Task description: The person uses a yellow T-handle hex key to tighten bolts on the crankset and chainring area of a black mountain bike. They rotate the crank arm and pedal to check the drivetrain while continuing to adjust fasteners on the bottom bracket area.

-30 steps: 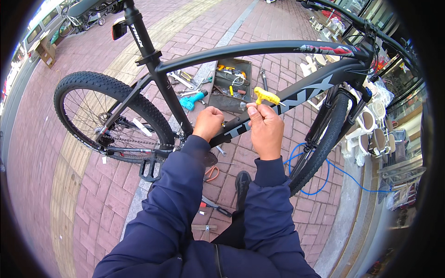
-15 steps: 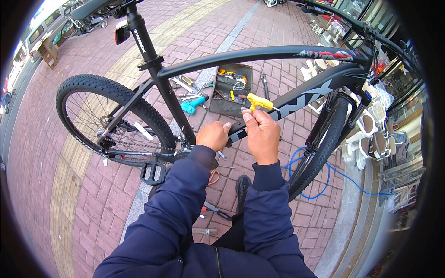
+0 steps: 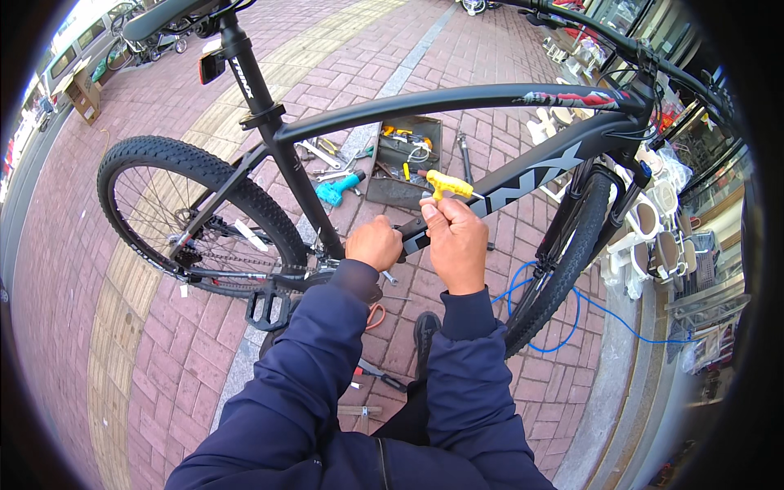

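Note:
A black mountain bike [image 3: 392, 104] stands across in front of me. My right hand [image 3: 456, 249] is closed, thumb and fingers pinching a yellow T-handle hex key [image 3: 447, 184] above the down tube. A short metal piece shows beside the thumb; most of the stem is hidden. My left hand [image 3: 374, 243] is curled closed at the lower end of the down tube [image 3: 523, 181], close to the crank area. Its fingertips are hidden behind the tube.
Beyond the frame lie an open toolbox [image 3: 400, 192], a teal power tool [image 3: 339, 189] and several wrenches [image 3: 322, 155]. A pump-like black tool [image 3: 465, 155] lies right of them. Near my feet are red-handled pliers [image 3: 380, 376]. A blue hose [image 3: 578, 314] curls by the front wheel [image 3: 563, 269].
The view has shifted slightly. My right hand and the hex key have moved a little left and down, and the handle has tilted. My left hand stays at the down tube, its thumb less visible.

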A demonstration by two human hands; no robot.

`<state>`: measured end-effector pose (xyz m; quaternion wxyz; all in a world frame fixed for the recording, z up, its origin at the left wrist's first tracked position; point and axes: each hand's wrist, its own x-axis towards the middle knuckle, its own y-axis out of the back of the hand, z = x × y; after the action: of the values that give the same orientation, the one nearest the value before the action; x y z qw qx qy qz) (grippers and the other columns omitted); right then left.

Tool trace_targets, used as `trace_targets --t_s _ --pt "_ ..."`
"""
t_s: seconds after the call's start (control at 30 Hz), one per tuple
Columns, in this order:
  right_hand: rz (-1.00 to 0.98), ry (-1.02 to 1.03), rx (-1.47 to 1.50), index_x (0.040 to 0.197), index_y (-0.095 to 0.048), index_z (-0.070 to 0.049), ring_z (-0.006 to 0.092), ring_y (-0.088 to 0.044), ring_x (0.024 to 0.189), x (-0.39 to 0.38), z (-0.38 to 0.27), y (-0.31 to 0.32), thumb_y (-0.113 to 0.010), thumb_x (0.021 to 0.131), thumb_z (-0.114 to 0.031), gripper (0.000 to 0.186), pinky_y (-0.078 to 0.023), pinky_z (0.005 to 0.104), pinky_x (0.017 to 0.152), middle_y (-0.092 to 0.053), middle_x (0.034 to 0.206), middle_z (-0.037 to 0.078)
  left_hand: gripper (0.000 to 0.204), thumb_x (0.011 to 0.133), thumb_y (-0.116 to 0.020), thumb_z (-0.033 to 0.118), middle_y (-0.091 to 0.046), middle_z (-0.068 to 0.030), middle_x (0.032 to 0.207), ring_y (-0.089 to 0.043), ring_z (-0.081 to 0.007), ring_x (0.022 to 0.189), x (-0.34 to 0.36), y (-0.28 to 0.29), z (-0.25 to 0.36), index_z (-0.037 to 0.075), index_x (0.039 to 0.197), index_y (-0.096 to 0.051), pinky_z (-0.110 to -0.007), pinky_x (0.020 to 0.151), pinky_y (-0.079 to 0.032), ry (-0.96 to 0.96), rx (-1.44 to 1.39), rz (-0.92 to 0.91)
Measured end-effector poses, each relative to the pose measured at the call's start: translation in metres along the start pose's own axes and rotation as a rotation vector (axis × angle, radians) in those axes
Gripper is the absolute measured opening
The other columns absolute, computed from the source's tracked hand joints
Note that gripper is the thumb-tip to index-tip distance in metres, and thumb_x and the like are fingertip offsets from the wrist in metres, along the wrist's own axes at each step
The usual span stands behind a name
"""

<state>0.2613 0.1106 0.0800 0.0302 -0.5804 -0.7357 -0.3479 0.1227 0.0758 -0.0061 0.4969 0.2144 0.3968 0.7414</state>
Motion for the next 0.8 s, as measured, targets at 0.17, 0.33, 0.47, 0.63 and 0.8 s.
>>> trace_targets --t_s 0.17,0.33,0.47,0.63,0.8 --pt "-0.005 0.005 0.006 0.103 -0.074 0.003 0.0118 -0.059 0.062 -0.0008 -0.0003 -0.0015 -0.07 0.098 -0.016 0.019 -0.047 0.0284 0.058 -0.065 0.077 0.006 0.034 0.094 -0.054 0.03 -0.072 -0.0286 0.091 -0.07 -0.0468 0.09 0.0007 0.0007 -0.0035 -0.001 0.097 -0.07 -0.055 0.086 -0.054 -0.01 -0.023 -0.066" --pt "-0.006 0.01 0.012 0.104 -0.075 0.003 0.0116 -0.059 0.063 -0.0006 -0.0002 -0.001 -0.069 0.098 -0.015 0.019 -0.047 0.0283 0.058 -0.065 0.078 0.006 0.033 0.096 -0.053 0.03 -0.073 -0.0263 0.093 -0.071 -0.0455 0.09 0.0014 -0.0002 -0.0004 0.002 0.098 -0.071 -0.055 0.085 -0.054 0.012 -0.004 -0.011" --pt "-0.015 0.013 -0.004 0.104 -0.075 0.003 0.0118 -0.059 0.063 -0.0008 -0.001 0.0006 -0.07 0.098 -0.014 0.019 -0.047 0.0284 0.058 -0.066 0.079 0.006 0.036 0.097 -0.051 0.032 -0.072 -0.0288 0.096 -0.069 -0.0472 0.093 0.0012 0.0027 -0.0033 0.001 0.099 -0.07 -0.056 0.087 -0.053 -0.052 -0.062 -0.045" --pt "-0.008 0.024 0.012 0.103 -0.075 0.003 0.0121 -0.059 0.063 -0.0008 -0.0027 0.0 -0.07 0.097 -0.014 0.018 -0.047 0.0289 0.058 -0.066 0.079 0.007 0.036 0.096 -0.051 0.032 -0.072 -0.0292 0.097 -0.069 -0.0473 0.095 0.0023 0.001 -0.003 0.0 0.097 -0.069 -0.057 0.088 -0.052 0.025 -0.039 -0.076" --pt "-0.01 0.012 -0.019 0.103 -0.075 0.003 0.0122 -0.059 0.063 -0.0007 -0.0023 0.0006 -0.069 0.097 -0.013 0.017 -0.047 0.0291 0.057 -0.067 0.079 0.007 0.039 0.097 -0.049 0.031 -0.073 -0.0278 0.098 -0.069 -0.0471 0.095 0.0042 0.0 -0.0032 0.0 0.094 -0.071 -0.056 0.089 -0.053 -0.024 -0.052 -0.055"
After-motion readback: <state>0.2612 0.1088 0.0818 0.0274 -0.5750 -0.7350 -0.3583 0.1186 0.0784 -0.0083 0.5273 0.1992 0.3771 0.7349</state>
